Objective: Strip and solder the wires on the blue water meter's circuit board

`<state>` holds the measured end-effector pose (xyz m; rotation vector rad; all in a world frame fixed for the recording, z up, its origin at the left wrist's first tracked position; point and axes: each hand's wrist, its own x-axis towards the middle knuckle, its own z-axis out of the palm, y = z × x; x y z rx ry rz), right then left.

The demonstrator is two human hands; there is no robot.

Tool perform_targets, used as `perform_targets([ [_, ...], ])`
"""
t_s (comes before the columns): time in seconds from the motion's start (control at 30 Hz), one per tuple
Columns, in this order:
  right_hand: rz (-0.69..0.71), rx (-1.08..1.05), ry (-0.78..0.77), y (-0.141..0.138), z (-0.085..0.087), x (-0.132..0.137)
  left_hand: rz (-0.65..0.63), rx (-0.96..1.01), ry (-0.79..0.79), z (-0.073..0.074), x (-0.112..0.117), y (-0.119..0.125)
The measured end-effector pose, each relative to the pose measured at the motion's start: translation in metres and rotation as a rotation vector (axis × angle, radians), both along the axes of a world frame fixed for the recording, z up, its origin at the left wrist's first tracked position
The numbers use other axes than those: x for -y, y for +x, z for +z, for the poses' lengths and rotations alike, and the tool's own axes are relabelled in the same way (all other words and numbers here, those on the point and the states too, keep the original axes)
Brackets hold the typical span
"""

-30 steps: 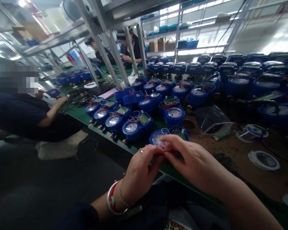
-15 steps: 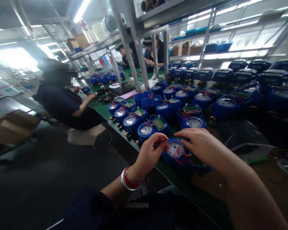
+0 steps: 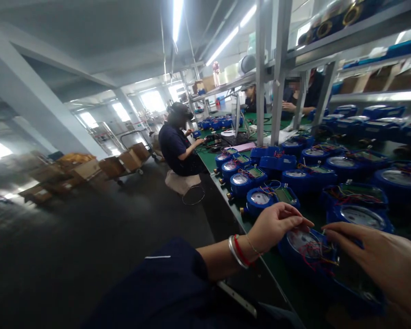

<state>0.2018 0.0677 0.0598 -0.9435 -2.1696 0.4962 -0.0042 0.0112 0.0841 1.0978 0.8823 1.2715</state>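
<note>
The blue meter (image 3: 311, 272) lies dial-up beneath our left hand (image 3: 277, 225) and right hand (image 3: 376, 251), presumably so we reach its wires (image 3: 313, 250); both pinch (on what, we cannot tell).

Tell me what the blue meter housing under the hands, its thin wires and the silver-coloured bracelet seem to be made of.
Blue meter housing: probably smooth moulded plastic, from its even colour and rounded edge; painted metal remains possible.
Thin wires: likely plastic-coated, as red strands show; cores hidden, finish too small to judge.
Silver-coloured bracelet: apparently polished metal, from its bright reflections.
</note>
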Motion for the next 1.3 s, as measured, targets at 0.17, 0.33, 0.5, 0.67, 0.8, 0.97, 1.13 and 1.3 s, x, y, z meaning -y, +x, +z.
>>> perform_targets([
  [0.17, -0.193, 0.299, -0.028, -0.013, 0.031, 0.020, 0.095, -0.091, -0.037, 0.003, -0.001, 0.004],
  [0.33, -0.218, 0.371, -0.009, -0.025, 0.052, 0.032, 0.064, 0.064, -0.119, 0.003, -0.007, 0.007],
  [0.5, -0.229, 0.361, -0.014, -0.029, 0.056, 0.037, 0.069, 0.111, -0.143, 0.002, -0.010, 0.006],
  [0.67, -0.258, 0.368, -0.084, -0.029, 0.056, 0.035, 0.073, 0.124, -0.159, -0.001, -0.014, 0.004],
  [0.8, -0.287, 0.378, -0.111, -0.029, 0.057, 0.037, 0.068, 0.130, -0.157, -0.002, -0.014, 0.003],
  [0.97, -0.338, 0.402, -0.118, -0.030, 0.060, 0.041, 0.064, 0.118, -0.164, 0.003, -0.011, 0.005],
  [1.13, -0.369, 0.447, -0.095, -0.032, 0.062, 0.042, 0.054, 0.109, -0.170, 0.007, -0.010, 0.006],
  [1.3, -0.380, 0.467, -0.092, -0.033, 0.063, 0.045, 0.057, 0.109, -0.172, 0.004, -0.011, 0.006],
])
